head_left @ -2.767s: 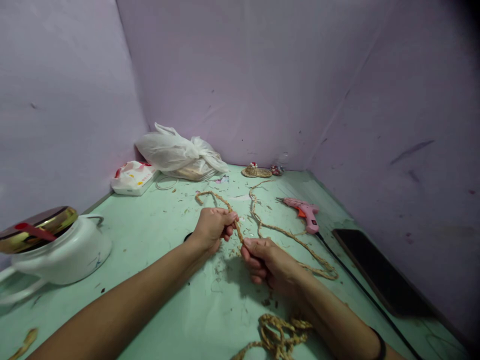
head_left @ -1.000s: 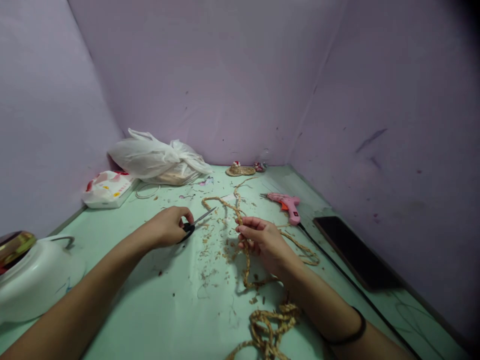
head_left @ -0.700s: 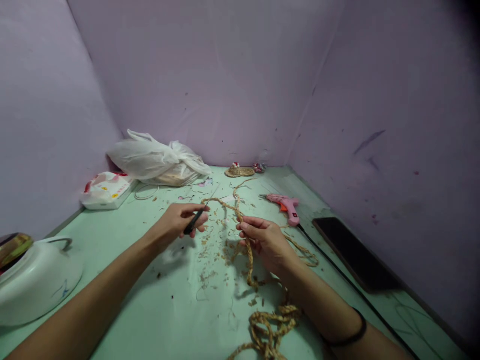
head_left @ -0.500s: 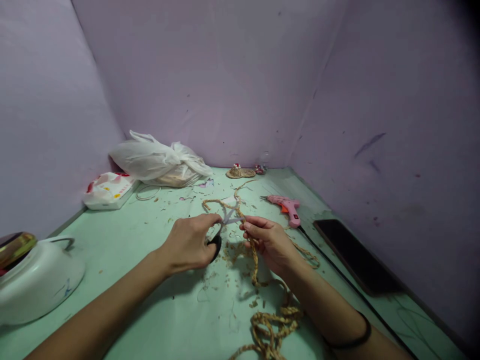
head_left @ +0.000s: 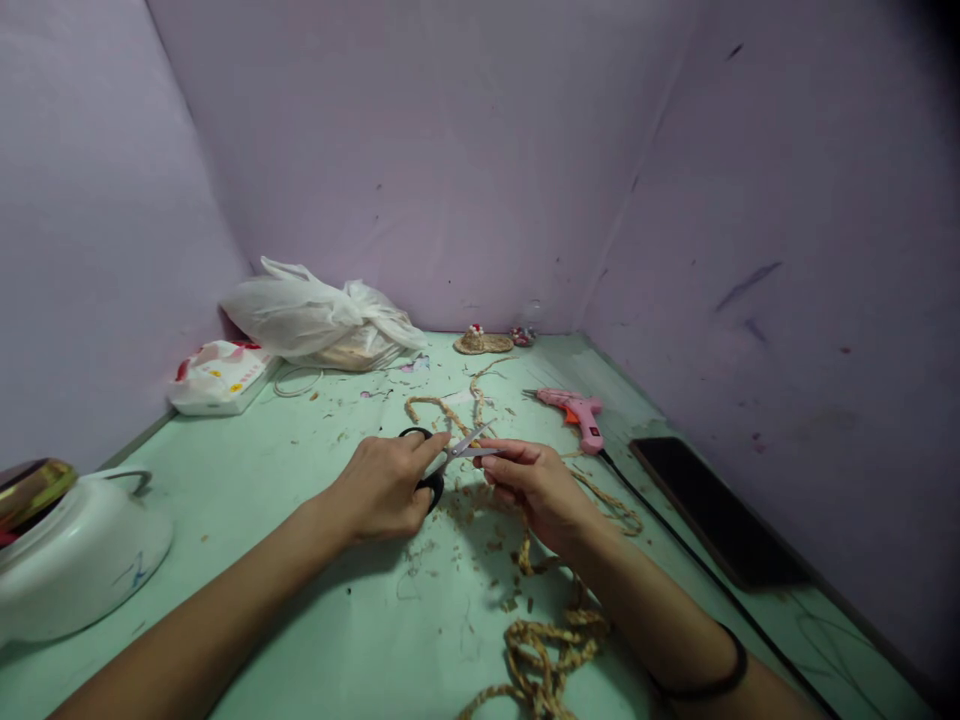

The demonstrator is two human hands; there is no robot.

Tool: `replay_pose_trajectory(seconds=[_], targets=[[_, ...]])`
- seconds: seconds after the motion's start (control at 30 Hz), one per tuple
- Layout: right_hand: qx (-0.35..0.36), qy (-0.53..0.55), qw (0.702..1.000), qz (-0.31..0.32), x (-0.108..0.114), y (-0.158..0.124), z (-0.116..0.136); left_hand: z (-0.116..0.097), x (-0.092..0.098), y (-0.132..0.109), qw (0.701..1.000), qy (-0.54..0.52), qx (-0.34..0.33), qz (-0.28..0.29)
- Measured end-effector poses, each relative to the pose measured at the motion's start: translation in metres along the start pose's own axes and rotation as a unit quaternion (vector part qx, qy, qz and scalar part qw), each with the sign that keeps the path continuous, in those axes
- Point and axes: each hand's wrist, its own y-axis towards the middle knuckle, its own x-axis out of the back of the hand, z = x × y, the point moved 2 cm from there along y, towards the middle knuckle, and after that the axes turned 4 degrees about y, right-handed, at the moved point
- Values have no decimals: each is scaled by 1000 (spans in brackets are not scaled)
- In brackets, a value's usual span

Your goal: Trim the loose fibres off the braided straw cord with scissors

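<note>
Nearest me, a braided rope [head_left: 559, 655] lies coiled on the green table [head_left: 315, 630]; one length leads up toward my right hand [head_left: 536, 490]. At left, a white pot [head_left: 97, 560] bears blue marks, not legible. My right hand pinches the rope between thumb and fingers. My left hand [head_left: 386, 487] grips the black-handled scissors [head_left: 454, 453], blades parted at the rope, beside my right fingertips; blade contact cannot be determined. To the right lies a dark flat device [head_left: 716, 512]; beyond it, a pink glue gun [head_left: 574, 405]. Farther left, a white packet [head_left: 225, 380] carries red characters, too small to read, beside a knotted plastic bag [head_left: 315, 320].
</note>
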Motion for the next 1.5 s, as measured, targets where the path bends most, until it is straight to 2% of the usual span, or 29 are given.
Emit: replay_pose_trajectory(seconds=[0.17, 0.33, 0.63, 0.7, 0.77, 0.9, 0.97, 1.1, 1.17, 1.23, 1.27, 1.33, 1.4, 1.43, 1.5], targets=[[-1, -23, 1000, 9, 0, -1, 0, -1, 1, 0, 997, -73, 11, 10], [-14, -35, 999, 6, 2, -2, -3, -5, 1, -1, 993, -113, -10, 16], [0, -41, 999, -6, 2, 0, 1, -7, 3, 0, 991, -130, -12, 32], [12, -33, 999, -12, 2, 0, 1, -7, 3, 1, 989, -148, -14, 22], [9, -16, 999, -33, 2, 1, 0, -3, 4, 3, 985, -172, -3, -12], [-17, 5, 998, -61, 2, 0, -3, 11, 11, 3, 970, -210, 68, -104], [-26, 12, 997, -65, 2, 0, -3, 15, 13, 2, 970, -205, 85, -101], [-28, 9, 997, -67, 1, -1, -2, 16, 14, -2, 983, -157, 75, -57], [-20, 2, 998, -66, 2, 0, -1, 13, 14, -1, 978, -181, 86, -64], [-16, -2, 997, -70, 2, 0, -1, 11, 12, 2, 947, -278, 135, -85], [-17, -3, 997, -71, 2, 0, -2, 10, 10, 4, 918, -345, 173, -87], [-21, -3, 998, -66, 1, -1, -3, 6, 5, 7, 840, -476, 249, -73], [-30, -6, 998, -51, -1, -2, -4, 1, 1, 9, 769, -563, 299, -53], [-36, -9, 998, -45, -1, -2, -5, 0, 0, 10, 746, -586, 311, -50], [-41, -12, 998, -39, -2, -2, -6, -1, -2, 10, 733, -599, 318, -51]])
